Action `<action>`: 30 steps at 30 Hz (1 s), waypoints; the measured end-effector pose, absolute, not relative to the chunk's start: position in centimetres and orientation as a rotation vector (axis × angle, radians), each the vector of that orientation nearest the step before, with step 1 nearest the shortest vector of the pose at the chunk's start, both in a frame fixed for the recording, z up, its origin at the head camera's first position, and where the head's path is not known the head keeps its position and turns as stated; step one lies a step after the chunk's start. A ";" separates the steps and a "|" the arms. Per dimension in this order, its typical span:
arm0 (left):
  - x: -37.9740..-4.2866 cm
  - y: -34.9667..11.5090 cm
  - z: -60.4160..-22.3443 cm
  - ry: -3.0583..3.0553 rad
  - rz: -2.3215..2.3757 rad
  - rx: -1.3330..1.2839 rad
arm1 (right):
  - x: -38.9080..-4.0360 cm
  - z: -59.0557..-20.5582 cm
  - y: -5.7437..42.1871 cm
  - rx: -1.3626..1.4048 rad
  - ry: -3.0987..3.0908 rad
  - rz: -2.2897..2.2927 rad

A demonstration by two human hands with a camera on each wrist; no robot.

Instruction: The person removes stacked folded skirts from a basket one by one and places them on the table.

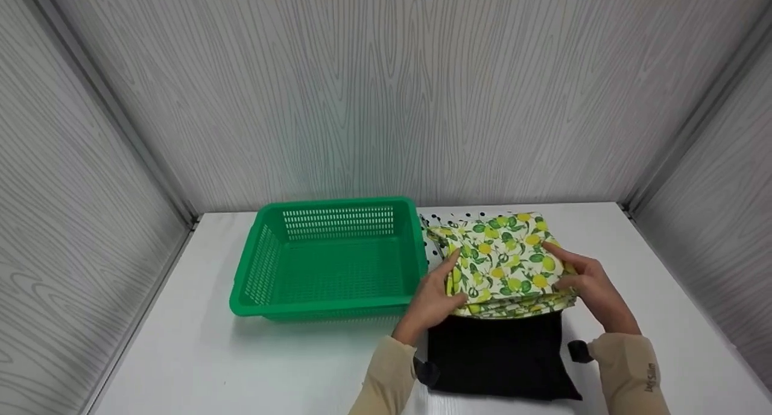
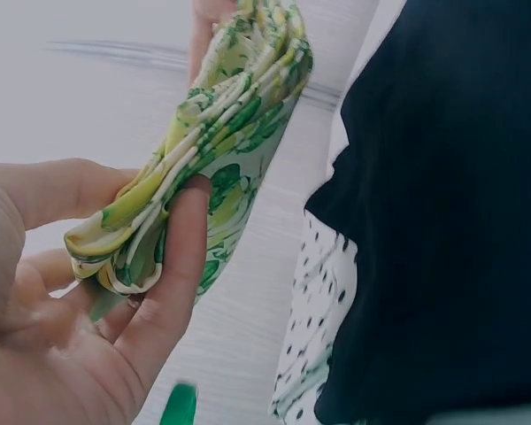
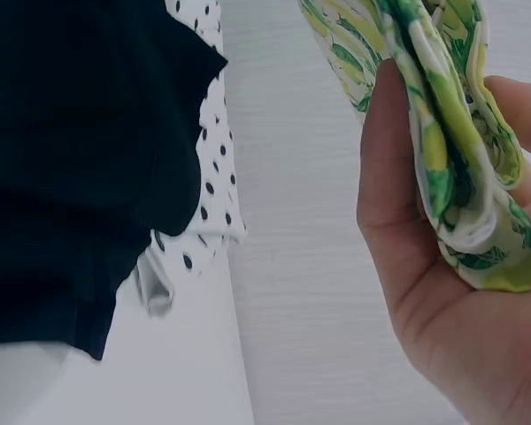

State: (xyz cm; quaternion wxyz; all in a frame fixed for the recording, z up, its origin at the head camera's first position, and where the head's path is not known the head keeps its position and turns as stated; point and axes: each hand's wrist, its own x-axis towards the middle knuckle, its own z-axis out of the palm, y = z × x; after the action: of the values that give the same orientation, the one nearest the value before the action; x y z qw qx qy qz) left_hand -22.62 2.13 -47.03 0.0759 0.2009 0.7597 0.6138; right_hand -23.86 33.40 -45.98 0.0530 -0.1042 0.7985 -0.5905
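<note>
A folded cloth with a lemon-and-leaf print (image 1: pixel 503 255) is held between my two hands, its several layers showing along the near edge. My left hand (image 1: pixel 434 297) grips its left side, thumb on one face and fingers on the other, as the left wrist view shows on the layered cloth (image 2: pixel 186 142). At the right side my right hand (image 1: pixel 594 285) pinches it the same way; in the right wrist view the folded end (image 3: pixel 478 204) lies between thumb and fingers. Under and in front of it lies a black cloth (image 1: pixel 497 357).
Left of the hands stands a green plastic basket (image 1: pixel 325 309) with slotted walls and nothing in it. A white cloth with black dots (image 1: pixel 433 255) lies partly hidden behind the lemon-print cloth. Panelled walls (image 1: pixel 362 101) enclose the white table (image 1: pixel 199 354) at the back and sides.
</note>
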 end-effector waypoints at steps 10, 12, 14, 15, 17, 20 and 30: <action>-22.6 5.3 -47.6 2.246 1.758 0.625 | -22.3 -46.8 36.8 -0.250 2.461 -1.806; -22.7 5.8 -47.8 2.220 1.752 0.650 | -22.2 -46.9 37.3 -0.233 2.471 -1.801; -22.8 6.2 -48.0 2.204 1.753 0.675 | -22.0 -46.9 37.7 -0.220 2.480 -1.797; -22.9 6.5 -48.1 2.199 1.756 0.679 | -21.9 -46.9 37.9 -0.214 2.487 -1.790; -22.9 6.8 -48.3 2.183 1.766 0.663 | -21.9 -47.0 38.2 -0.196 2.494 -1.771; -23.0 7.6 -48.5 2.161 1.772 0.628 | -21.8 -47.3 38.9 -0.165 2.488 -1.771; -22.9 11.8 -48.8 2.199 1.751 0.483 | -21.3 -48.3 41.8 -0.033 2.440 -1.832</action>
State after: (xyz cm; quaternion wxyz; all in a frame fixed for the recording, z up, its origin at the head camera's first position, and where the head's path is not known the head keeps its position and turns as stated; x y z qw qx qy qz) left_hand -22.91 11.75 -48.81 0.1444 0.1675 0.7630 0.6074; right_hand -21.25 41.83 -48.28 0.0449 -0.0108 0.7988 -0.5998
